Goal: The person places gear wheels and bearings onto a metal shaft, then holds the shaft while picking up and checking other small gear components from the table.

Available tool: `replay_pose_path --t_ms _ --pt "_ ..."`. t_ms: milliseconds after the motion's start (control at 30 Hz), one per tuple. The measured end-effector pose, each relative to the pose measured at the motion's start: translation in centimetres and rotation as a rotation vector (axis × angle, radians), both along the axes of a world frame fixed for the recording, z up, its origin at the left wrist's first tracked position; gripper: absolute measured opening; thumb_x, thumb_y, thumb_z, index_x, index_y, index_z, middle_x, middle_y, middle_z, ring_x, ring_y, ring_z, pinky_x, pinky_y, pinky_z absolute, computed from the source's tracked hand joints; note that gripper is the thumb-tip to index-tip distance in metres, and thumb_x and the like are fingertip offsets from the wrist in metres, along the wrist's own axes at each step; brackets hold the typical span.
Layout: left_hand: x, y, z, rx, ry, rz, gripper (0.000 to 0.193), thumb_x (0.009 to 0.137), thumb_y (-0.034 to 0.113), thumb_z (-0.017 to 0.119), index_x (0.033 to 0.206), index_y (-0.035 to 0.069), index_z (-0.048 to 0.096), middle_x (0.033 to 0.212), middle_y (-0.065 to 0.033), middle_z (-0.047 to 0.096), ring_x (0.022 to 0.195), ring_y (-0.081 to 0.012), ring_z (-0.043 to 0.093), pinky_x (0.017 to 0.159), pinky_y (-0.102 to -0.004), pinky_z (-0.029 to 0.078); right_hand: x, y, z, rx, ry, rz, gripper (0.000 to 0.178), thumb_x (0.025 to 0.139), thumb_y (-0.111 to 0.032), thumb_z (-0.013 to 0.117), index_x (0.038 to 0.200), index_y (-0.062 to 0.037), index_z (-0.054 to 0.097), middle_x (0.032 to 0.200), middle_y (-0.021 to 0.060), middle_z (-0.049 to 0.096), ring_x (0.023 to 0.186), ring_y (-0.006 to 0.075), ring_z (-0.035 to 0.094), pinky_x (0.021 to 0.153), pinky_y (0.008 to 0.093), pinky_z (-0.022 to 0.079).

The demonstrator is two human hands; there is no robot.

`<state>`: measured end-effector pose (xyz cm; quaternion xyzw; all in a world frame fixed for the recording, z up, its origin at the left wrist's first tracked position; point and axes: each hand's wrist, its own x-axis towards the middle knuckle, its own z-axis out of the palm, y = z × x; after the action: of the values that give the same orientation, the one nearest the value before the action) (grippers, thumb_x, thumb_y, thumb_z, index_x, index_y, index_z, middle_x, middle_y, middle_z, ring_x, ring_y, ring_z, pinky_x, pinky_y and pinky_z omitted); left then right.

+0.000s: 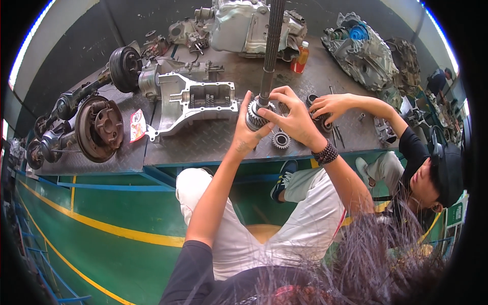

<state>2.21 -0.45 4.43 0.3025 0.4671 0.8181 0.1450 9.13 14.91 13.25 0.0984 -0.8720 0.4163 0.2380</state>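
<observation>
One geared shaft (270,66) is clasped between curled left hand (244,131) and right hand (295,119); small gear (281,140) seen just beside, co-worker's hand (333,105) near.

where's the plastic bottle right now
In the head view, the bottle stands on the bench in the upper part, right of centre, by the near right corner of the large silver casing and right of the splined shaft.
</observation>
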Motion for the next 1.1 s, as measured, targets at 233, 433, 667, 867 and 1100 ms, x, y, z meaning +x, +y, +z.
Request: replay_pose_path --t_ms 233,433,667,867,1100 --pt "0.0 -0.2 -0.2 0.005 0.005 0.016 0.117 0.081 0.011 0.090 0.167 -0.001 0.011 0.142 -0.0128 0.055 0.127 -0.0194 0.058 0.109 -0.0318 0.046 -1.3 0.6 0.4 -0.171 0.031 0.124 0.037 0.091 -0.024 0.085 0.118 -0.0011 0.076 0.122 0.0065 0.062 0.115 0.0149 0.060 0.098 0.0287 0.048" --pt "0.0 -0.2 -0.3 -0.056 -0.018 0.012 0.115 0.082 0.009 0.089 0.168 0.003 0.013 0.131 -0.0080 0.061 0.115 -0.0160 0.062 0.103 -0.0302 0.048 -2.7 0.9 10.2 -0.040 0.279 0.103 0.052 0.092 -0.043 0.082 0.116 0.0026 0.075 0.101 0.0054 0.076 0.093 0.0106 0.068 0.087 0.0274 0.054" --pt "-0.4 -0.6 -0.5 -0.012 -0.024 0.002 0.111 0.085 -0.002 0.083 0.170 0.010 0.012 0.118 -0.0074 0.065 0.092 -0.0133 0.067 0.076 -0.0280 0.059 -1.4 1.0 17.9 -0.055 0.009 0.197 0.047 0.100 -0.041 0.074 0.120 0.0015 0.073 0.105 0.0078 0.074 0.093 0.0113 0.067 0.080 0.0290 0.057" --pt "0.1 0.1 0.0 -0.031 0.014 0.006 0.103 0.087 0.001 0.080 0.168 0.006 0.017 0.116 -0.0090 0.064 0.094 -0.0163 0.066 0.078 -0.0326 0.061 -2.5 3.3 14.0 0.352 0.172 0.150 0.049 0.096 -0.041 0.080 0.119 0.0012 0.071 0.091 0.0018 0.069 0.086 0.0062 0.063 0.077 0.0235 0.052" --pt "-0.1 0.0 -0.3 -0.008 0.000 -0.015 0.111 0.085 0.003 0.085 0.169 0.008 0.012 0.116 -0.0071 0.065 0.090 -0.0130 0.067 0.075 -0.0270 0.058 -1.5 3.5 5.9 0.391 0.015 0.190 0.050 0.091 -0.035 0.084 0.122 0.0027 0.073 0.118 0.0137 0.065 0.110 0.0266 0.065 0.098 0.0356 0.051"
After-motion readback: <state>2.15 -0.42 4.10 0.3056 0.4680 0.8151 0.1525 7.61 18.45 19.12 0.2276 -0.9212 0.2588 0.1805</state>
